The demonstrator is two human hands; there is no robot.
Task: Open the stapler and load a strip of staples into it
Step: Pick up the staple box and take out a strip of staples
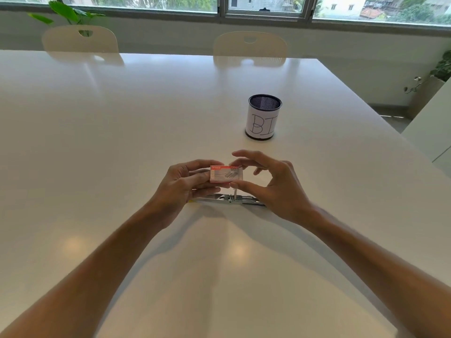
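Note:
A small pink and red staple box (226,174) is held above the white table (122,142), between both hands. My left hand (185,184) grips its left end. My right hand (271,184) pinches its right end with thumb and forefinger, the other fingers spread. Below the box, on the table, the metal stapler (230,200) lies swung flat open, its ends hidden behind my hands. No loose staple strip is visible.
A black mesh pen cup (263,118) wrapped in paper marked "BI" stands beyond my hands, to the right. Two pale chairs (250,45) are pushed in at the table's far edge. The table's right edge runs diagonally close to my right arm.

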